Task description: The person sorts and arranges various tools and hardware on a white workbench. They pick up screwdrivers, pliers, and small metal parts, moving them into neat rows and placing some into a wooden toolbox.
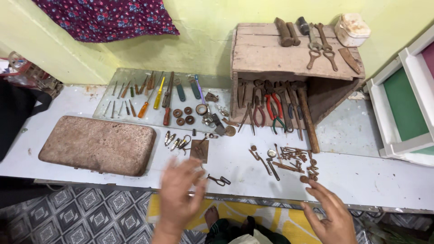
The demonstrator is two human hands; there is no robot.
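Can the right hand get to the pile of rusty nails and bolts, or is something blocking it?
Probably yes. The right hand hovers open at the table's near edge, and the pile of rusty nails and bolts lies just beyond its fingertips. Only bare tabletop shows between them, with nothing standing in the way.

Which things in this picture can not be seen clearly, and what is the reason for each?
- Left hand: motion blur; finger positions unclear.
- Right hand: cut off by the bottom edge at the wrist.
- Rusty nails and bolts: too small to separate one from another.
- Pliers hanging in the wooden box: they overlap, and the box is in shadow.
- Flowered cloth: cut off by the top edge.
- White frame: cut off by the right edge.
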